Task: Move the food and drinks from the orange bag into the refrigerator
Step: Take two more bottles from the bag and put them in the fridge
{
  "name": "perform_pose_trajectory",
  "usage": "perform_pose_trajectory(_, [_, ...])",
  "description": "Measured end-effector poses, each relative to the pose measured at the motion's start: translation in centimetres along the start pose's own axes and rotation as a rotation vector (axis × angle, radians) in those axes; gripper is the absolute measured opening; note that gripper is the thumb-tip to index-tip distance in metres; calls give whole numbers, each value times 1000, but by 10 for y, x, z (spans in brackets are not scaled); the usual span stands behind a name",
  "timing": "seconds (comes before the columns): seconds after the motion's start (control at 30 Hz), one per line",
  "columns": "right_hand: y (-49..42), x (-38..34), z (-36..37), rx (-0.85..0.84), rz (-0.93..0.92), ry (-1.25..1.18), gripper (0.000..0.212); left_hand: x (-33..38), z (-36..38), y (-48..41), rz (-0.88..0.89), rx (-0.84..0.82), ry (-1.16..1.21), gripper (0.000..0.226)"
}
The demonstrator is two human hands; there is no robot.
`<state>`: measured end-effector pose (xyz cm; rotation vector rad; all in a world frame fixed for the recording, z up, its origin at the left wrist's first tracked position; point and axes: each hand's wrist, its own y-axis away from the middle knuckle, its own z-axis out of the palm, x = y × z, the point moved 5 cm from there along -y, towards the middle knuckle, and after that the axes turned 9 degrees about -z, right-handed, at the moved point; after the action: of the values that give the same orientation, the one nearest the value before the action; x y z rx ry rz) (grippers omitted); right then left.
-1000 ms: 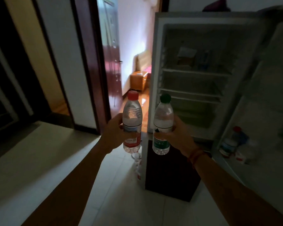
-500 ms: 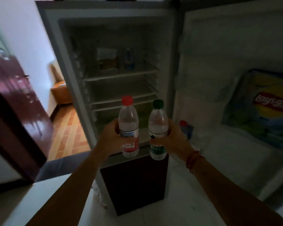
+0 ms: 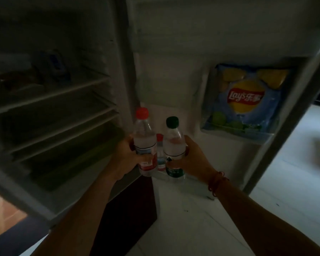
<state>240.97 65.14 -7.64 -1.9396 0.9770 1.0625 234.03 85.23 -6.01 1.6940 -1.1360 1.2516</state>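
Both hands are up in front of the open refrigerator (image 3: 122, 74), and each one carries a water bottle. The left hand (image 3: 125, 159) has its fingers wrapped tight round the label of the red-capped bottle (image 3: 143, 139), which it holds upright. The right hand (image 3: 194, 159), with a red bracelet (image 3: 216, 182) on its wrist, has its fingers curled round the green-capped bottle (image 3: 174, 145), also upright. The two bottles sit just beside each other in the air, right at the hinge edge where the dim cabinet meets the open door (image 3: 174, 43). Peeking through the gap between them is a smaller red-capped bottle (image 3: 160, 154), standing low down in the door. Higher on the door, a blue bag of Lay's chips (image 3: 246, 100) sits in a door bin (image 3: 235, 134). Inside the cabinet the shelves (image 3: 54, 93) are dark; something blue (image 3: 55, 63) rests on the upper one, too blurred to name. White floor tiles (image 3: 192, 228) show below.
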Motion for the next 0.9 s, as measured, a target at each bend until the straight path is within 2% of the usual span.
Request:
perform_pose_trajectory(0.3, [54, 20, -29, 268, 180, 81, 78, -3, 57, -23, 141, -357, -13, 65])
perform_pose_trajectory(0.4, [77, 25, -41, 330, 245, 100, 79, -2, 83, -19, 184, -456, -75, 52])
perform_pose_trajectory(0.47, [90, 31, -48, 354, 274, 112, 80, -5, 99, -15, 177, -506, -99, 53])
perform_pose_trajectory(0.63, [114, 48, -63, 385, 336, 92, 82, -16, 128, -11, 139, -573, -139, 51])
perform_pose_trajectory(0.9, [112, 75, -80, 377, 382, 40, 69, -34, 164, -22, 40, -607, -174, 47])
